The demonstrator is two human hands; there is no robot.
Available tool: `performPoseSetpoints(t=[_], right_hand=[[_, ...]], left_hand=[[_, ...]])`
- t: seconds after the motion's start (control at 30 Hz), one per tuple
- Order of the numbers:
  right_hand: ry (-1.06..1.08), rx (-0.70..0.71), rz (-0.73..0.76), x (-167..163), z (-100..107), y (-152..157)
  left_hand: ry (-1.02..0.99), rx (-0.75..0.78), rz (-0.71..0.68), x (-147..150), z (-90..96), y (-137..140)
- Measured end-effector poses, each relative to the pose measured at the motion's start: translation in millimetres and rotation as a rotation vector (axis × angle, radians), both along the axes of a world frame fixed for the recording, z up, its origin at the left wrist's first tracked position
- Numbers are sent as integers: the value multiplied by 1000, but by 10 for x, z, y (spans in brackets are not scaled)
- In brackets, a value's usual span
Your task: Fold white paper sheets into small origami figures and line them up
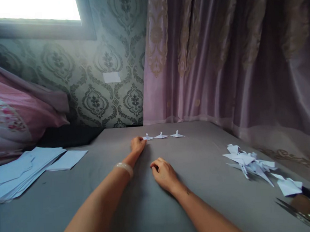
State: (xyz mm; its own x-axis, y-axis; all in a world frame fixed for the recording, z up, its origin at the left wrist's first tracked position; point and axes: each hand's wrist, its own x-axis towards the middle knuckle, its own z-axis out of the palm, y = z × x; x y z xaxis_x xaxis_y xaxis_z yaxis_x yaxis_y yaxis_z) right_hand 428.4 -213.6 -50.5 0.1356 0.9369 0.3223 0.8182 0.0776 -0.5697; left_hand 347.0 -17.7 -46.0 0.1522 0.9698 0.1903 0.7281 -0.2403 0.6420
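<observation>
Three white folded paper birds stand in a row near the far side of the grey surface. My left hand (138, 144), a pale bangle on its wrist, reaches forward with its fingers closed at the left wing of the leftmost paper bird (147, 137). The middle paper bird (161, 135) and the right paper bird (177, 134) stand untouched beside it. Nearer to me, my right hand (164, 173) rests over the surface with its fingers curled in, and nothing shows in them.
Flat sheets of white paper (29, 169) lie stacked at the left. On the right is a heap of folded paper birds (249, 161), with another folded paper piece (289, 186) and scissors (297, 210) near it. Pink curtains (188, 58) hang behind the grey surface (201, 190).
</observation>
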Motion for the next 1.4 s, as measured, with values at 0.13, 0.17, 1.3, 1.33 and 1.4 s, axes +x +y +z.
performPoseSetpoints(t=[0.13, 0.17, 1.3, 1.33, 1.4], right_hand=[[-18, -17, -6, -5, 1, 13], [-24, -23, -9, -7, 1, 15], [-82, -59, 32, -6, 76, -47], [-104, -53, 37, -14, 88, -68], [-146, -41, 58, -34, 111, -113]], left_hand=[[88, 3, 68, 208, -4, 73], [112, 6, 79, 246, -3, 80], [172, 23, 6, -256, 30, -20], [166, -1, -19, -440, 43, -56], [155, -49, -49, -854, 83, -146]])
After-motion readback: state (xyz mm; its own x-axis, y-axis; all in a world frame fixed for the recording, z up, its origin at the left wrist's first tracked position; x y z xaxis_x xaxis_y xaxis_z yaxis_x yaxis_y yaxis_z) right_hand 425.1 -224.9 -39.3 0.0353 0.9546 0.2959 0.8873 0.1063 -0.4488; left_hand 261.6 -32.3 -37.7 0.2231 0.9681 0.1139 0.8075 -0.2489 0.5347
